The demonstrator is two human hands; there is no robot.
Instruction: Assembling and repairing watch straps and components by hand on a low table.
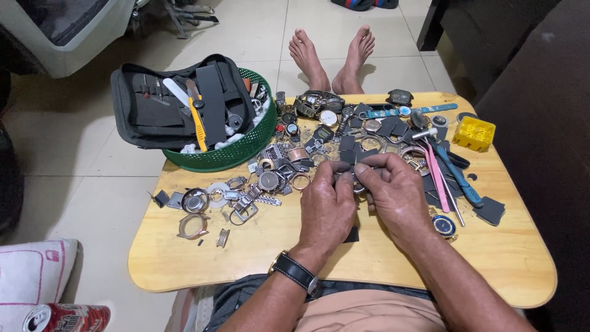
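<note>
Wooden lap table (pixel 258 258) – both hands (pixel 362 200) pinching small watch part (pixel 351 178), metal

Green basket (pixel 239 157) w/ black tool pouch (pixel 153 110), yellow box (pixel 474 133), blue-dial watch (pixel 444 225), red can (pixel 64 318) (bottom left), pink tweezers (pixel 435 175).

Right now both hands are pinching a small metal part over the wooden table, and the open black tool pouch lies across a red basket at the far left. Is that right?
Not quite: the basket is green, not red, as the head view shows. The rest holds: the left hand and right hand pinch a small metal part over the wooden table, and the open black tool pouch lies across the basket at the far left.
</note>
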